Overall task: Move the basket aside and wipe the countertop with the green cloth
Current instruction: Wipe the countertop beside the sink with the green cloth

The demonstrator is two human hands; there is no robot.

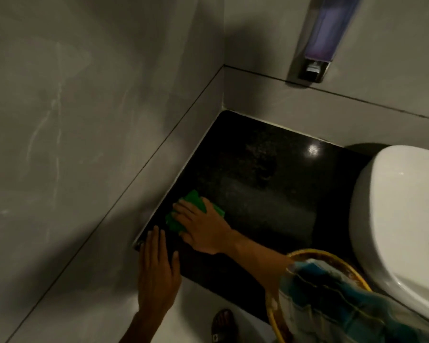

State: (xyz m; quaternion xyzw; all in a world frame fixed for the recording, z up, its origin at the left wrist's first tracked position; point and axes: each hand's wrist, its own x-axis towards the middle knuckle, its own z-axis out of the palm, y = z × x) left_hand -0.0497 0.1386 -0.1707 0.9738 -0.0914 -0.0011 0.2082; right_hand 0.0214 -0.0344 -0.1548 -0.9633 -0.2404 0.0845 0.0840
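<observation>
The round woven basket with a yellow rim already sits aside at five o'clock beside the white basin. Wiping looks underway: the right hand presses flat on the folded green cloth at the glossy black speckled stone table's nine o'clock edge. The left hand rests open, empty, on its corner.

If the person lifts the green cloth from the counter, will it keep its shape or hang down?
Probably it hangs limp: the green cloth lies bunched and folded under the right hand. It looks thin, so likely light. It should slide easily on the glossy black countertop.
</observation>
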